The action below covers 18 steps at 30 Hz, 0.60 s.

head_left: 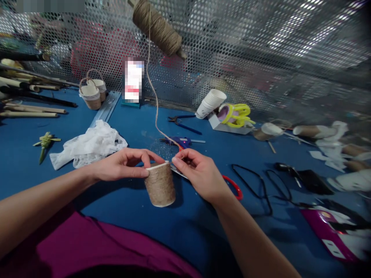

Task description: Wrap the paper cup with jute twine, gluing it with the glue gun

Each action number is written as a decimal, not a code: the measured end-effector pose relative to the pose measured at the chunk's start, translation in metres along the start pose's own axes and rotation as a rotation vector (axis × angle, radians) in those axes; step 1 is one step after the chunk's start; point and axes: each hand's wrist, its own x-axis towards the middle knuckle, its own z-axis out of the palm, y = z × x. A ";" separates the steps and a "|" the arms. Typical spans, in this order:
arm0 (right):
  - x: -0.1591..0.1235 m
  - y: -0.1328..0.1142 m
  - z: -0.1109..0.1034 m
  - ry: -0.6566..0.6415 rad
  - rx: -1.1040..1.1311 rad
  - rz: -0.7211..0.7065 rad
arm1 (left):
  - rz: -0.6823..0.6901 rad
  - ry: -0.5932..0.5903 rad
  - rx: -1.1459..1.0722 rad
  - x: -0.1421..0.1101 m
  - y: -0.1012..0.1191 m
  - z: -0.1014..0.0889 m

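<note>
My left hand grips a paper cup by its white rim, thumb outside and fingers over the opening. Brown twine covers the cup's side in close wraps, and the cup is slightly tilted. Just right of the rim, my right hand pinches the twine, which runs up to a large spool on the mesh. Scissors with red handles lie partly hidden under my right hand. Behind my hands is a blue glue gun.
White lace lies left, near a small green woven figure. Farther back stand two small baskets, a lit phone, pliers and stacked paper cups. A black cable and a magenta power strip are at right.
</note>
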 end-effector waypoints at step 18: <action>-0.003 0.012 0.004 -0.182 0.526 0.043 | 0.045 0.011 -0.029 0.001 -0.005 -0.007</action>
